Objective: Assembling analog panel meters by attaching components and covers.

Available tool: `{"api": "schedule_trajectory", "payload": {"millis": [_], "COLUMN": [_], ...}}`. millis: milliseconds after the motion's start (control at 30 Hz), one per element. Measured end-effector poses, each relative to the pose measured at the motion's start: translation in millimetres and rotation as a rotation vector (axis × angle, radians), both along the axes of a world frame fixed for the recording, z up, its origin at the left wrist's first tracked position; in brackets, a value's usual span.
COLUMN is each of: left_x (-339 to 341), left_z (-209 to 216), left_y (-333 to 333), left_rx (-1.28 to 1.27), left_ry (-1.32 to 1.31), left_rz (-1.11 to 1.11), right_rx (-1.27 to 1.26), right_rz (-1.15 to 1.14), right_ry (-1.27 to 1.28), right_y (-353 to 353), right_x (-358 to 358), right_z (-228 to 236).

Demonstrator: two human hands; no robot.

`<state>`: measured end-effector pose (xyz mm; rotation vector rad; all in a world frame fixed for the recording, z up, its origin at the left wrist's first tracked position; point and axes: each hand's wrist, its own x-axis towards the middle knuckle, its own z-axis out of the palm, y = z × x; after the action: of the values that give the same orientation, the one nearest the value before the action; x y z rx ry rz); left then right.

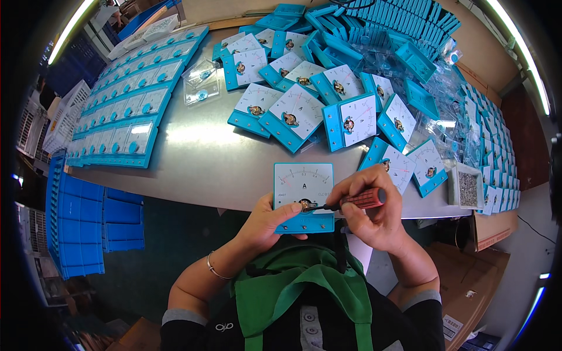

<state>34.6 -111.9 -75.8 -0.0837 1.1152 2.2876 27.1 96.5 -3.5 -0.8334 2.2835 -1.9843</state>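
The left hand [263,222] grips the meter [303,194], which lies at its two o'clock, by the lower-left side (most fingers hidden underneath). Rightward, the screwdriver [367,199] points just below nine o'clock, its tip at the meter's metal part, contact too small to confirm. The right hand [379,219] holds its red handle.

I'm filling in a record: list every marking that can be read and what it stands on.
I won't copy wording; the markings stand here:
Held meter: scale numerals and a letter, legible; small print below, partly blurred.
Loose meters: similar dials, mostly too small.
Black shirt: pale mark on the chest.
White label on cardboard box: too small to read.
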Motion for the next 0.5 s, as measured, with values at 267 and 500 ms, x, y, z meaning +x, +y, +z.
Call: {"api": "schedule_trajectory", "payload": {"millis": [267,500], "left_x": [4.8,6.8], "left_z": [1.9,8.9], "left_y": [5.5,12.1], "left_rx": [-0.064,-0.16], "left_ry": [0.03,0.096], "left_rz": [-0.073,-0.104], "right_rx": [0.051,-0.014], "right_rz": [0.195,0.296], "right_ry": [-0.09,-0.527], "right_y": [8.7,19.0], "right_x": [-9.4,-61.6], "right_z": [13.2,10.4]}}
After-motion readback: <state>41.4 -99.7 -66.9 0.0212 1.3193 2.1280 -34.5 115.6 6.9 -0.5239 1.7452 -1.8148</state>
